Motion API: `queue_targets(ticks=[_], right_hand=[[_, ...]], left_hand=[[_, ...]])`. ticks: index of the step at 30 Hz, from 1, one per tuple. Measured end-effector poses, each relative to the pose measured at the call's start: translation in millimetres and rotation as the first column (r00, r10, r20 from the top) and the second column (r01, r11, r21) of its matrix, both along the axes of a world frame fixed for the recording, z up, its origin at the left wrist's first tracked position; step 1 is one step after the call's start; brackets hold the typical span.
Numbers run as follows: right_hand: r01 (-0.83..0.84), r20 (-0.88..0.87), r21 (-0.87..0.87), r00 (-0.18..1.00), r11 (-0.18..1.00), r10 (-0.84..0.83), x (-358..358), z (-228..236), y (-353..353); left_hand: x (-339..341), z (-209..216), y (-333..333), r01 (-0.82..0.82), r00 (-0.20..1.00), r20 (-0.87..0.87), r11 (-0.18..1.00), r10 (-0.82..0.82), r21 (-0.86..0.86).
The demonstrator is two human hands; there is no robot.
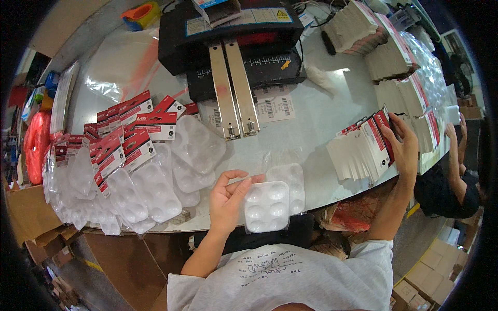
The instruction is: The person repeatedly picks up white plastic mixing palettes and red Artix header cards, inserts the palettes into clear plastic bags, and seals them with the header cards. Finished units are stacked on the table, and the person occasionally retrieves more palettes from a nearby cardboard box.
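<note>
My left hand [227, 198] is closed, thumb and fingers pinching the upper edge of a white plastic paint palette [266, 207] with round wells, apparently in a clear bag. A second white palette [292, 181] lies partly beneath it, near the table's front edge. To the right, my right hand [403, 142] grips the front of a fanned stack of red-and-white header cards [363, 150], fingers behind the foremost card and thumb on its face. Whether it holds one card or several is hidden.
A black sealing machine [228, 36] with two metal bars stands at the back. Bagged palettes with red cards [150, 181] are heaped at left. Card stacks [394, 57] line the right side. A co-worker's hands [456, 137] are at the far right edge.
</note>
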State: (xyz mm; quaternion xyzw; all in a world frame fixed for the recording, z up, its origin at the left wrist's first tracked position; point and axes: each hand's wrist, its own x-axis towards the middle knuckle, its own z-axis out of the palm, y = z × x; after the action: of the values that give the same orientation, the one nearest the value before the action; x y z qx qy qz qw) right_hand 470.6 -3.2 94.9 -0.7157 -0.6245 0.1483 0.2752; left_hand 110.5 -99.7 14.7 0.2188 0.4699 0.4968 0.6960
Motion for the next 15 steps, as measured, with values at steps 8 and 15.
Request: queue_targets(ticks=[8,15], right_hand=[[-0.096,0.248,-0.015,0.964,0.995,0.097,-19,-1,-11],[0.071,0.425,0.153,0.895,0.986,-0.131,-52,10,-24]], left_hand=[[-3,-4,-7,-0.022,0.986,-0.166,1.000,0.021,-0.010],[-6,7,-4,0.033,0.994,-0.105,0.999,-0.038,-0.042]])
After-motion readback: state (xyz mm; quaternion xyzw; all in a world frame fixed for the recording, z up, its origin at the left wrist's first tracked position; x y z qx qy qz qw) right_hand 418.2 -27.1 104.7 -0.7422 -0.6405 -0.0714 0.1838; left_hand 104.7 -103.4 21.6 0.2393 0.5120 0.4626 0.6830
